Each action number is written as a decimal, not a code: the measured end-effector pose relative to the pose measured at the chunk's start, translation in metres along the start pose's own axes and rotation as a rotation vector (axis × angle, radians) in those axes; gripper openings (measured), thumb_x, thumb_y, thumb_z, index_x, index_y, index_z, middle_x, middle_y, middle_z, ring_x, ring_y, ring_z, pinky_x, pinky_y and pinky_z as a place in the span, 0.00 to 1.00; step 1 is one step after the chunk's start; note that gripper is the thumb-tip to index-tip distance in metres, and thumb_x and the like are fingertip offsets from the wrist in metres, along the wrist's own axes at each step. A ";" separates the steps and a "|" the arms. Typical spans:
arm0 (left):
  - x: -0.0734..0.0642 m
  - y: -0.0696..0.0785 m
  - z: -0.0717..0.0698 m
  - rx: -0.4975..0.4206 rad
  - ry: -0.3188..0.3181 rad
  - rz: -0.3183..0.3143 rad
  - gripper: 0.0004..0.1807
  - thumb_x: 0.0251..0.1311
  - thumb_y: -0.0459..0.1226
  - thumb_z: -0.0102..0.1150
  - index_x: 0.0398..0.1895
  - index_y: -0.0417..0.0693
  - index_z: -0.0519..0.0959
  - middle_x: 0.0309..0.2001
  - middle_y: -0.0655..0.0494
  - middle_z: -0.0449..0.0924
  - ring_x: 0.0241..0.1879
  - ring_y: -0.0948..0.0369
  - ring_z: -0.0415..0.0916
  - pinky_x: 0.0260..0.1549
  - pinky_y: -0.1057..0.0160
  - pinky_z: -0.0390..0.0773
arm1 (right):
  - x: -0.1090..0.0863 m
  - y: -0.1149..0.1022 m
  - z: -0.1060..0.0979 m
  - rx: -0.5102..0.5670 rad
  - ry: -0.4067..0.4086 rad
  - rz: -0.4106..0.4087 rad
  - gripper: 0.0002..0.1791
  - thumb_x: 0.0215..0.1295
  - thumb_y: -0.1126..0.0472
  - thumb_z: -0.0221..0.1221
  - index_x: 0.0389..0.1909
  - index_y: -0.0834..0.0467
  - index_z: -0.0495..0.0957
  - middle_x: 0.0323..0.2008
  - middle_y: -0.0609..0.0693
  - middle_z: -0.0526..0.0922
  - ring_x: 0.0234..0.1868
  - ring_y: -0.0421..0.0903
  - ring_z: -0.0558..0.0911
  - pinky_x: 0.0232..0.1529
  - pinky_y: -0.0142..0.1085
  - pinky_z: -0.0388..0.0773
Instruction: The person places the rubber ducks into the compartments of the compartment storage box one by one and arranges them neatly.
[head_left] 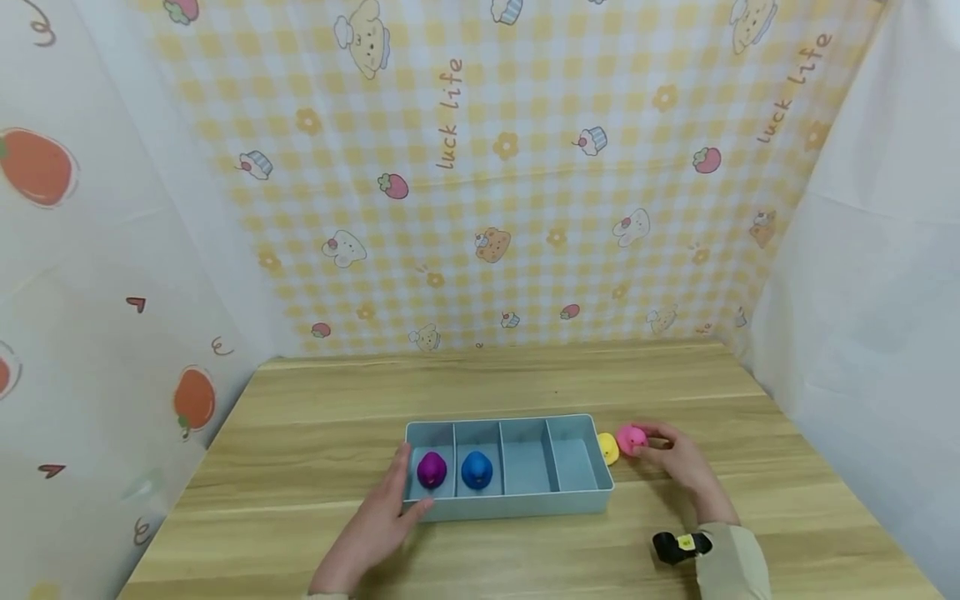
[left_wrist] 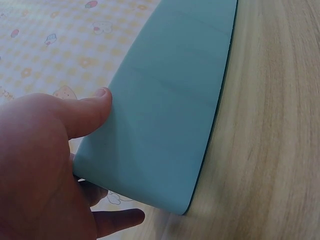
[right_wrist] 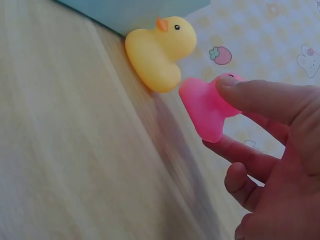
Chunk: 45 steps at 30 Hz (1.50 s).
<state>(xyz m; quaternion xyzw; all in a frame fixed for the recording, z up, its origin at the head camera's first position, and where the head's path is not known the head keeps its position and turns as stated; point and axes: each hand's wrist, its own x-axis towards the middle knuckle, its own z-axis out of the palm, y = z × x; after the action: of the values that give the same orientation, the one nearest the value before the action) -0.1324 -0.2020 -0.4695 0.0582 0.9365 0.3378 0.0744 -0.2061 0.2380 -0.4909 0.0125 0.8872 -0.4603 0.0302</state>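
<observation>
A pale blue divided box [head_left: 525, 506] stands on the table. A purple rubber duck [head_left: 431, 471] sits in its leftmost compartment and a blue rubber duck [head_left: 477, 472] in the one beside it. My left hand [head_left: 382, 517] rests against the box's left end, fingers along the side wall and thumb at the front wall; in the left wrist view the thumb touches the upper edge. Right of the box, my right hand [head_left: 678, 461] pinches a pink rubber duck [right_wrist: 205, 107] between thumb and fingers. A yellow rubber duck [right_wrist: 155, 55] stands between the box and the pink duck.
The two right compartments of the box hold no ducks. A wood-grain table [head_left: 525, 558] lies below, with a checked yellow cloth [head_left: 525, 200] behind and white cloths at both sides. A black strap device [head_left: 681, 546] is on my right wrist.
</observation>
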 end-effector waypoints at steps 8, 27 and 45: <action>0.001 0.000 0.000 0.007 0.012 0.013 0.46 0.65 0.49 0.55 0.77 0.49 0.39 0.77 0.49 0.38 0.72 0.42 0.49 0.67 0.40 0.56 | -0.006 -0.018 -0.007 0.026 0.005 0.013 0.31 0.59 0.51 0.66 0.61 0.60 0.73 0.58 0.61 0.73 0.50 0.53 0.67 0.41 0.35 0.65; -0.001 0.001 -0.002 0.011 0.021 0.034 0.45 0.66 0.49 0.54 0.77 0.46 0.40 0.77 0.46 0.39 0.72 0.41 0.49 0.67 0.40 0.55 | -0.010 -0.063 0.012 0.076 -0.007 -0.091 0.27 0.53 0.50 0.70 0.54 0.53 0.79 0.48 0.55 0.77 0.43 0.51 0.65 0.32 0.35 0.62; -0.003 0.000 -0.002 -0.001 0.028 0.040 0.45 0.66 0.47 0.55 0.76 0.46 0.41 0.76 0.46 0.40 0.72 0.41 0.49 0.67 0.40 0.55 | -0.014 -0.096 0.058 0.087 -0.084 -0.258 0.20 0.53 0.59 0.69 0.49 0.53 0.80 0.48 0.51 0.82 0.55 0.58 0.74 0.59 0.55 0.67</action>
<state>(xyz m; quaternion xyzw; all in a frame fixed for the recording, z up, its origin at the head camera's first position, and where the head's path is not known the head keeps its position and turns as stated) -0.1303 -0.2035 -0.4676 0.0722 0.9360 0.3403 0.0546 -0.1942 0.1359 -0.4450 -0.1195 0.8587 -0.4983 0.0072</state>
